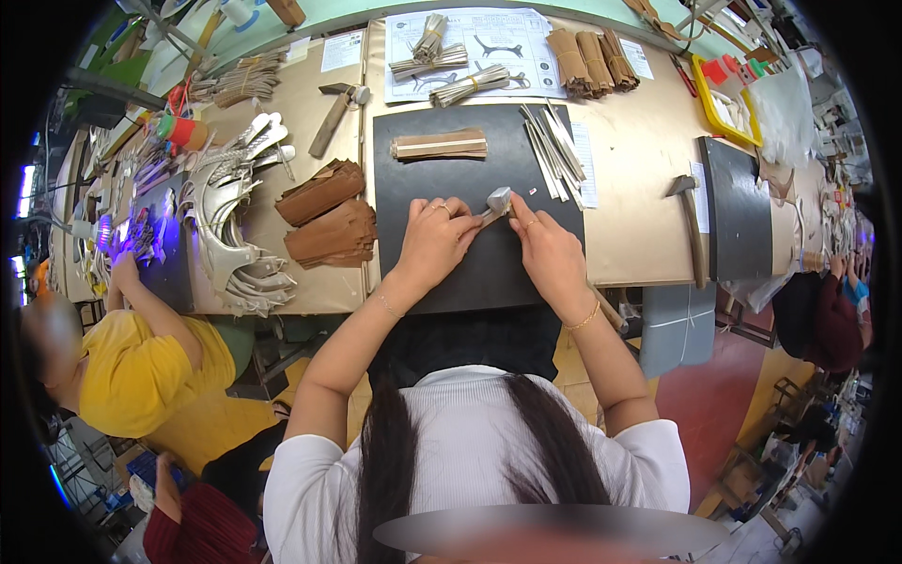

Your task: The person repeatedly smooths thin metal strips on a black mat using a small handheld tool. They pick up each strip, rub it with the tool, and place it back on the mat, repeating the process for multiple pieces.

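Note:
Both my hands are at the middle of a black work mat [451, 287]. My right hand [552, 254] is closed around a hammer; its grey metal head [499, 199] lies just past my fingertips, and a wooden handle end [609, 308] shows below my wrist. My left hand [437, 237] pinches a thin pale strip [488, 217] beside the hammer head, which partly hides it. Farther up the mat lies a stack of brown strips [439, 144] with a pale strip on top. Several loose pale strips [552, 150] lie at its far right.
Left of the mat are brown leather-like pieces [329, 221], curved pale parts [221, 226] and another hammer [334, 122]. Banded bundles [465, 86] rest on printed sheets behind. To the right are a hammer [692, 226] and yellow tray [723, 99]. A person in yellow [155, 367] works at left.

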`<state>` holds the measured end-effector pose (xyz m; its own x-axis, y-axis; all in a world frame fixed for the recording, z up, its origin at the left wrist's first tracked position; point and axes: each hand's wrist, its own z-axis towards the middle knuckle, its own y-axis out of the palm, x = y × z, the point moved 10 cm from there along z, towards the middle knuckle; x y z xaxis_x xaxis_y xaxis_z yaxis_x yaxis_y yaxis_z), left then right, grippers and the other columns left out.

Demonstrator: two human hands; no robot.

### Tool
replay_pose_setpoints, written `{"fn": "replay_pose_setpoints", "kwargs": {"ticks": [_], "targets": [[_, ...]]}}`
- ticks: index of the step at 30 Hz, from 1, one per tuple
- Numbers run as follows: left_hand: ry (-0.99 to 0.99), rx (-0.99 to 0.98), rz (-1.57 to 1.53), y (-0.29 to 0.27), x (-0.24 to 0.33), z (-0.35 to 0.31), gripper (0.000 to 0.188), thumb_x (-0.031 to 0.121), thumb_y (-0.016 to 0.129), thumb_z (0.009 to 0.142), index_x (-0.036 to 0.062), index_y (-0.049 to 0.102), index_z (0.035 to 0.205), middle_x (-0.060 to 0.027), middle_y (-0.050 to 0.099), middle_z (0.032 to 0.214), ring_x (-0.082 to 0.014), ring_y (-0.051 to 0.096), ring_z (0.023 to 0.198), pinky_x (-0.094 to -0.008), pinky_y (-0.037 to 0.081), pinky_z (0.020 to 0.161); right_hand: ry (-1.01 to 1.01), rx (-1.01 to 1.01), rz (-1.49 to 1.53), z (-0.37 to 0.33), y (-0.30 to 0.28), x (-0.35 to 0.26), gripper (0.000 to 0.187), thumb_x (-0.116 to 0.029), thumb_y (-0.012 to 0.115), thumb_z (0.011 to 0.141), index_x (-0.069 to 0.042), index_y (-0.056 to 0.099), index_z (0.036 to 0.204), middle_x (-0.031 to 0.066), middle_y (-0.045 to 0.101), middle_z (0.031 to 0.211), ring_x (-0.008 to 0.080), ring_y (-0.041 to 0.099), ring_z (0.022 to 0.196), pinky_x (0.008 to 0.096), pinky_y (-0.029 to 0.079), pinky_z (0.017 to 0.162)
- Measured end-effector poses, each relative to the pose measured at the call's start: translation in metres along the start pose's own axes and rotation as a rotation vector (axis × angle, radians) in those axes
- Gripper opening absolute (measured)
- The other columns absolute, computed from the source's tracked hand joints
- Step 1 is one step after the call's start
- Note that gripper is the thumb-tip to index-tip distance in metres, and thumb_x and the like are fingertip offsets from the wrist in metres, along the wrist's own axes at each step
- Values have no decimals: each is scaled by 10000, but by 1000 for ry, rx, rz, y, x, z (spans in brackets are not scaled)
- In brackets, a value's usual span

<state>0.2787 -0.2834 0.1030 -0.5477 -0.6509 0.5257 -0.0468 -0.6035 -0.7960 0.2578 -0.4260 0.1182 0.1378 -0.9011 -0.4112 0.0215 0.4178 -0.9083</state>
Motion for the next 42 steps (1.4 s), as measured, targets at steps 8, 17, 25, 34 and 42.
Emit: {"fn": "replay_pose_setpoints", "kwargs": {"ticks": [8, 17, 25, 34, 42], "targets": [[106, -11, 178, 4, 14, -5, 130, 160, 759, 858, 118, 771, 981, 3, 649, 921, -188, 604, 859, -376, 394, 830, -40, 83, 118, -6, -6, -12, 384, -190, 625, 1005, -148, 616, 1386, 126, 597, 806, 356, 632, 665, 454, 512, 594], [24, 18, 155, 4, 7, -13, 134, 161, 752, 862, 114, 765, 987, -11, 647, 924, -209, 620, 886, -378, 405, 846, -39, 55, 128, -6, -6, -13, 365, -195, 596, 1023, -139, 612, 1383, 127, 620, 834, 363, 634, 685, 449, 520, 615], [-25, 59, 2, -8, -3, -16, 105, 157, 736, 875, 110, 759, 966, -7, 651, 932, -208, 612, 865, -385, 401, 839, 12, -6, 96, -6, 3, -15, 365, -151, 606, 1013, -130, 612, 1377, 135, 612, 844, 366, 628, 693, 459, 496, 616], [-3, 31, 182, -6, 6, -26, 148, 145, 748, 859, 109, 764, 1001, -8, 662, 958, -210, 613, 898, -385, 392, 846, -74, 90, 78, -15, 1, -32, 411, -211, 616, 1009, -175, 602, 1418, 100, 613, 807, 324, 647, 621, 422, 538, 565], [-30, -17, 220, -5, 4, -33, 164, 132, 745, 858, 116, 762, 1020, -8, 661, 971, -219, 608, 913, -389, 388, 858, -97, 108, 118, -17, -4, -33, 428, -212, 617, 1007, -180, 595, 1433, 94, 607, 801, 306, 650, 615, 412, 545, 569]]}}
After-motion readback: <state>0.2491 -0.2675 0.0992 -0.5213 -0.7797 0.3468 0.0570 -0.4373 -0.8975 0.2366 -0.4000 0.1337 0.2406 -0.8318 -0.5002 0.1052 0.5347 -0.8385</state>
